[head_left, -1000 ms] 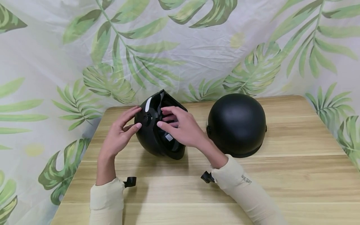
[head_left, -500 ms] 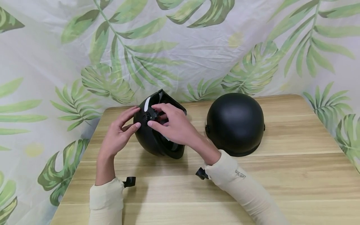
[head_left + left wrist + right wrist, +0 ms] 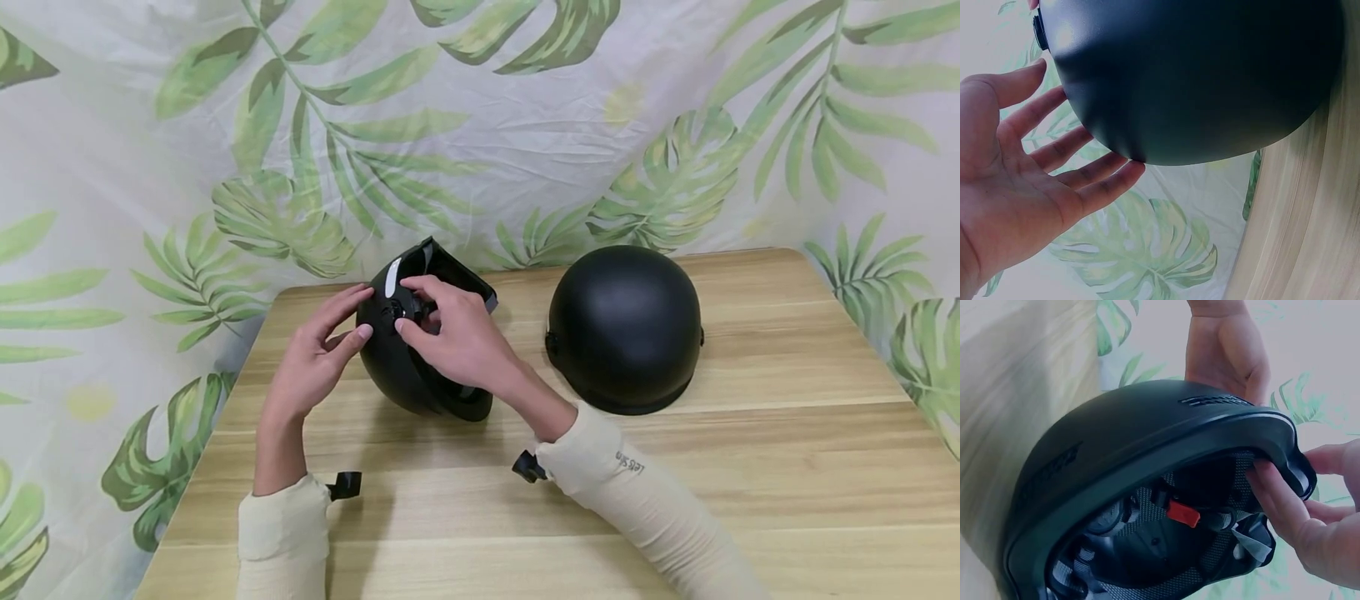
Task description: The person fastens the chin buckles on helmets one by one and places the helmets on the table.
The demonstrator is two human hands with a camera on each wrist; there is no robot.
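A black helmet [image 3: 393, 367] lies tilted on its side, with its hollow facing right in the head view. Inside, the right wrist view shows grey webbing, padding and a red buckle [image 3: 1183, 514]. My left hand [image 3: 311, 358] touches the outer shell with its fingertips, the fingers nearly straight; in the left wrist view the thumb lies apart from the shell [image 3: 1197, 81]. My right hand [image 3: 465, 337] pinches the helmet's edge beside a round side knob [image 3: 392, 312], some fingers inside the rim. A white strip [image 3: 392, 277] marks the shell above the knob.
A second black helmet [image 3: 624, 329] stands dome up to the right, close to my right forearm. Both rest on a wooden table [image 3: 787, 433]. Behind it hangs a leaf-patterned cloth [image 3: 525, 150]. Small black mounts [image 3: 346, 485] stick out from both cuffs.
My right hand has moved left from the helmet's opening onto its edge by the knob, and now pinches there. The left hand and the helmet stay nearly in place.
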